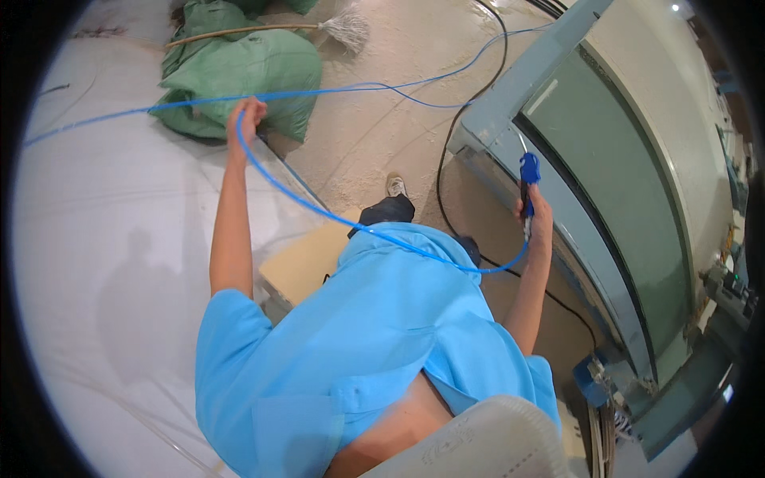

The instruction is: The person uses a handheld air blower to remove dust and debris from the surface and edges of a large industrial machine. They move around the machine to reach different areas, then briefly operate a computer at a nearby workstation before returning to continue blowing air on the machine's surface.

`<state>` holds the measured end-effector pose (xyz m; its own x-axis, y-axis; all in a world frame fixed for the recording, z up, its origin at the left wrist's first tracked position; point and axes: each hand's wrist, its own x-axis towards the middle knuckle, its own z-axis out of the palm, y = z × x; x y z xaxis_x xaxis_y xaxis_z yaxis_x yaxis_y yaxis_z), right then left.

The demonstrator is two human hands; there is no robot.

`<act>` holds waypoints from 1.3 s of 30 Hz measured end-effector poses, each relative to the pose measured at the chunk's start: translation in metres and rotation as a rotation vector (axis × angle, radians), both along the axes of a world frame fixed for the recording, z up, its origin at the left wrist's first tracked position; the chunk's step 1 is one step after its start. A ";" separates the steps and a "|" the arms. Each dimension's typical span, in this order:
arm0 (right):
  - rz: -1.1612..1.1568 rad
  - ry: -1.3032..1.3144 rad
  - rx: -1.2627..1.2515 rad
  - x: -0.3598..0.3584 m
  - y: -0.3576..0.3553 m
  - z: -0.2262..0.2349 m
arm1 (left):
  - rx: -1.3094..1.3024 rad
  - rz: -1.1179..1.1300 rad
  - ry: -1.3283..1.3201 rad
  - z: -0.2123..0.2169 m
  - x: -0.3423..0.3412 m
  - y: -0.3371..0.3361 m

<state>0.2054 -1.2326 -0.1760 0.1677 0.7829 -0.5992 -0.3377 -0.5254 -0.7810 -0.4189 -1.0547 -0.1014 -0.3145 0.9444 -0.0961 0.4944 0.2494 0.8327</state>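
My left hand [247,116] is raised to the far left and is closed around a thin blue hose [319,209]. The hose loops down across my blue shirt and up to my right hand [537,213]. That hand grips a blue air-gun-like nozzle [528,170], held upright against the edge of a big grey-green machine [606,175]. Another stretch of the same hose runs from the left edge past my left hand toward the machine's top corner.
Green sacks [247,76] and a broom [339,28] lie on the dusty floor ahead. A black cable [446,143] snakes beside the machine. A large white sheet [111,239] covers the left. A tan board [307,263] lies by my legs, and a white ribbed plastic object [478,438] sits below.
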 end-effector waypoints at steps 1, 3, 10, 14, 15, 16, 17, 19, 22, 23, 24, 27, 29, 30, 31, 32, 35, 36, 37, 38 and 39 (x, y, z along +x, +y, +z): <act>0.028 -0.037 0.062 0.002 0.005 0.003 | 0.078 0.041 -0.089 0.024 0.009 0.012; -0.173 -0.091 -0.004 0.016 0.012 0.010 | 0.259 -0.115 -0.156 0.079 0.039 0.035; -0.832 -0.155 0.223 0.098 0.002 0.046 | 1.152 -0.435 -0.379 0.322 0.144 0.079; -1.033 -0.034 0.275 0.167 0.004 0.091 | 1.417 -0.324 -0.312 0.402 0.211 0.085; -0.974 -0.067 0.350 0.183 0.006 0.100 | 1.374 -0.305 -0.337 0.403 0.232 0.088; -0.954 -0.045 0.349 0.189 0.006 0.105 | 1.338 -0.299 -0.330 0.402 0.253 0.093; -0.923 -0.061 0.362 0.201 0.001 0.111 | 1.261 -0.301 -0.322 0.393 0.272 0.094; -0.874 -0.065 0.293 0.213 0.002 0.114 | 1.249 -0.271 -0.294 0.392 0.291 0.087; -1.095 -0.030 0.380 0.234 0.018 0.117 | 1.237 -0.307 -0.195 0.417 0.318 0.101; -1.218 -0.015 0.448 0.250 0.030 0.122 | 1.209 -0.291 -0.153 0.428 0.329 0.109; -1.282 0.013 0.412 0.263 0.039 0.126 | 1.225 -0.295 -0.139 0.436 0.340 0.121; -1.298 0.002 0.366 0.310 0.069 0.162 | 1.249 -0.302 -0.093 0.479 0.378 0.160; -1.123 -0.106 0.217 0.330 0.079 0.182 | 1.188 -0.327 -0.143 0.477 0.413 0.199; -1.224 -0.169 0.189 0.334 0.090 0.191 | 1.129 -0.274 -0.173 0.478 0.427 0.222; -1.300 -0.228 0.187 0.333 0.107 0.197 | 1.109 -0.343 -0.176 0.474 0.431 0.247; -1.368 -0.231 0.149 0.339 0.124 0.203 | 1.074 -0.350 -0.173 0.476 0.445 0.269; -1.388 -0.266 0.244 0.356 0.166 0.219 | 1.071 -0.499 -0.219 0.482 0.473 0.336; -1.337 -0.288 0.235 0.351 0.186 0.218 | 1.050 -0.405 -0.198 0.482 0.465 0.355; -1.295 -0.305 0.256 0.354 0.200 0.222 | 1.044 -0.425 -0.192 0.493 0.474 0.378; -1.274 -0.330 0.215 0.354 0.223 0.220 | 1.052 -0.536 -0.218 0.491 0.497 0.419; -1.278 -0.382 0.200 0.355 0.243 0.221 | 1.016 -0.506 -0.225 0.494 0.511 0.448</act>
<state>0.5607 -0.9898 0.0445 0.9688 0.0224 -0.2468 -0.2477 0.1241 -0.9609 0.0919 -0.6063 0.3924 0.0498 0.6312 0.7740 0.1614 -0.7699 0.6175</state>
